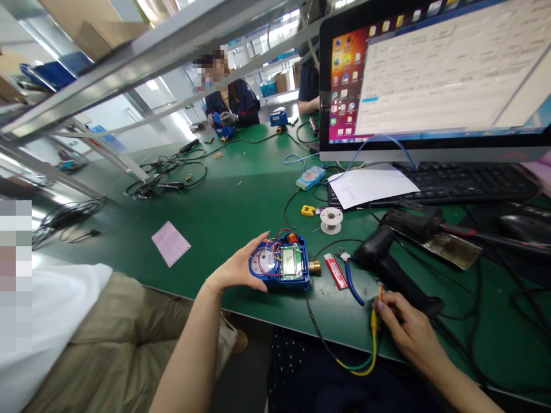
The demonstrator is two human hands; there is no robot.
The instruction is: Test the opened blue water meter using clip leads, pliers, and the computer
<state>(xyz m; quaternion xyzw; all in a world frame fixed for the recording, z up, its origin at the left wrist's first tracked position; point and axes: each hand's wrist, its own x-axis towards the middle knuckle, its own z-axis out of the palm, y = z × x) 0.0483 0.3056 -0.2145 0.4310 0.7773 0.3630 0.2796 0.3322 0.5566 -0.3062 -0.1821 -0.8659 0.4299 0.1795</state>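
Observation:
My left hand (241, 267) is closed around the left end of a blue water meter (303, 275). The meter lies open on the bench, with a lit display board (291, 262), thin red wires and a brass fitting (315, 267) on its right side. At the bench's front edge, my right hand (402, 321) pinches a yellow alligator clip lead (374, 324), whose tip stands upward. Yellow and green leads hang from it and join a black cable (314, 318) running to the meter. Between the hands lie blue-handled cutters (353, 281) and a red-and-white packet (336, 271).
A black barcode scanner (396, 267) lies beside my right hand. Behind are a solder spool (331, 221), white paper (372, 184), a keyboard (473, 180) and a monitor (434, 86). A pink paper (171, 244) lies left; cables (172, 172) lie farther back. Other people sit nearby.

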